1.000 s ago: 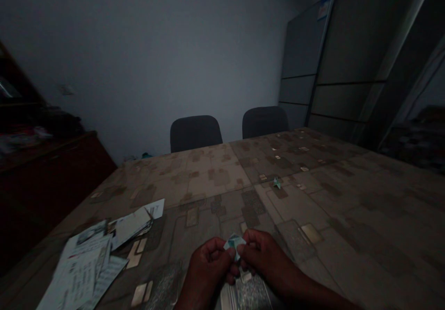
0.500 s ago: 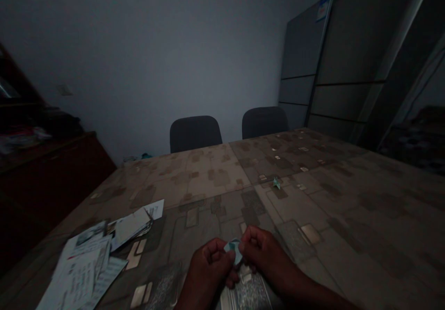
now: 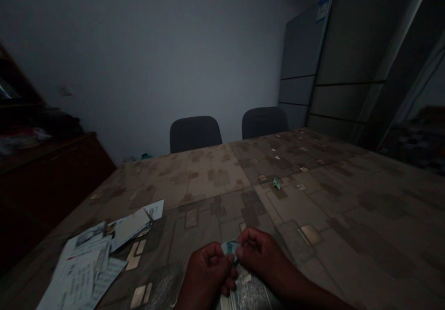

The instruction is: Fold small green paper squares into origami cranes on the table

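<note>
Sitting between left fingers point(image 3: 215, 248) and right fingers point(image 3: 248, 236), folded paper point(image 3: 228, 247), pinched.

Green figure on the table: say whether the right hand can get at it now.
Probably yes, reaching forward: nothing seems to stand between the right hand and the figure. But this hand pinches the paper the left hand also holds, so it would likely have to let go first.

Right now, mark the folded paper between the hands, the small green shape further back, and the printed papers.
Folded paper point(image 3: 229, 246), head view: its exposed blue-green face.
Small green shape point(image 3: 276, 184), head view: middle of its body.
Printed papers point(image 3: 75, 273), head view: a sheet's printed face.
</note>
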The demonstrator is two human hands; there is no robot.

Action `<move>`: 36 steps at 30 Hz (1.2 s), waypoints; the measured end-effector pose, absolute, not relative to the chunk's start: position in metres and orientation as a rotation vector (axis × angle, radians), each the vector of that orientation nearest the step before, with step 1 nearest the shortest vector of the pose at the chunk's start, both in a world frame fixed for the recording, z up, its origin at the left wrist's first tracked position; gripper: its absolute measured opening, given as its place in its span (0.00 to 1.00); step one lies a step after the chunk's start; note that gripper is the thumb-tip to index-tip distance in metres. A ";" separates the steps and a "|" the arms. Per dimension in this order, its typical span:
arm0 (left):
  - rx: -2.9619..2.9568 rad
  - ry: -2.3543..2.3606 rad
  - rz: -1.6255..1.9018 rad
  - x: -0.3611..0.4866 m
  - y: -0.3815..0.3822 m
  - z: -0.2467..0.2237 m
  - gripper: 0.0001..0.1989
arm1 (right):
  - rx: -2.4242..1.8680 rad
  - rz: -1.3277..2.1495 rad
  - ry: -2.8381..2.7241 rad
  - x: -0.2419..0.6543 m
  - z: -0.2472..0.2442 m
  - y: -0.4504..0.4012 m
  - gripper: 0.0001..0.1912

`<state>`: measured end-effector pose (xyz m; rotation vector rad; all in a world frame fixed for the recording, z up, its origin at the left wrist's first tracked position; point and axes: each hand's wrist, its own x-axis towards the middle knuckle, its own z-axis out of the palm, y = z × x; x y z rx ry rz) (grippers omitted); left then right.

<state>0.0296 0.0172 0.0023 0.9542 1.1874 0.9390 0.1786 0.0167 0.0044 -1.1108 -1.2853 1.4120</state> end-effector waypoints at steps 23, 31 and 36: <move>0.857 1.118 0.917 0.028 0.015 0.003 0.20 | -1.088 1.402 -1.301 0.180 0.000 0.014 0.16; 0.955 1.202 0.893 0.027 0.017 0.004 0.17 | -1.081 1.492 -1.301 0.180 0.004 0.016 0.15; 0.983 1.204 0.856 0.026 0.015 0.007 0.17 | -1.120 1.336 -1.341 0.178 0.004 0.015 0.11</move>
